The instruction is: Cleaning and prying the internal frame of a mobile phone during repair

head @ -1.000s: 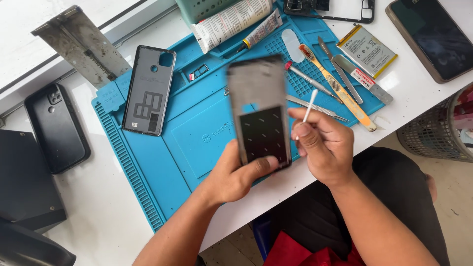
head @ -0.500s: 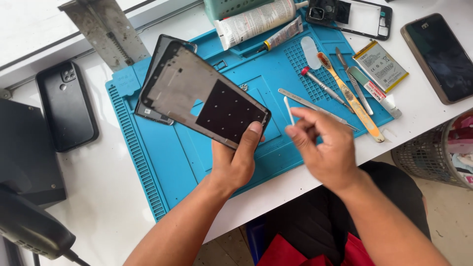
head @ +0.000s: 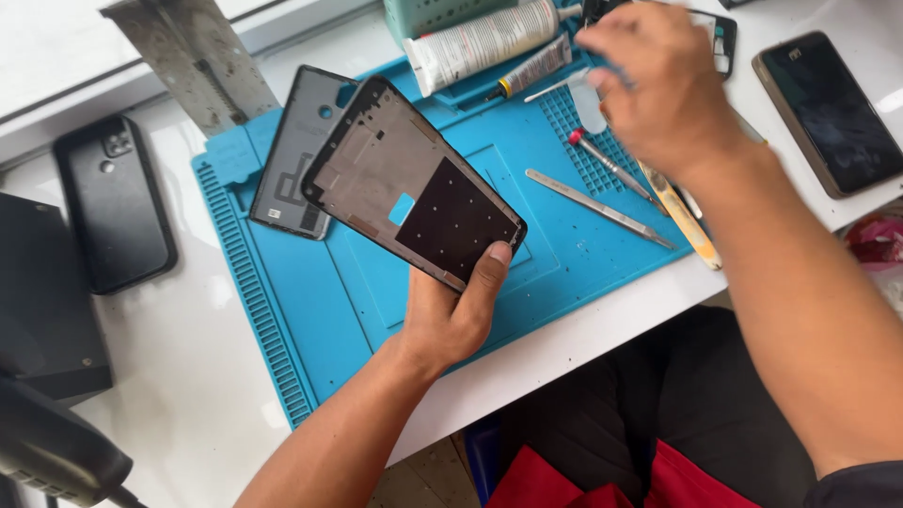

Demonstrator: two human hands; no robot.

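left hand [head: 450, 315]: fingers clamped on near edge of flat grey phone frame with black square patch [head: 414, 188], tilted above blue ribbed silicone mat [head: 282, 310] on white tabletop [head: 179, 376] | right hand [head: 658, 85]: blurred, far right over tools, finger state unclear | advice: grip frame by edges, keep it steady.
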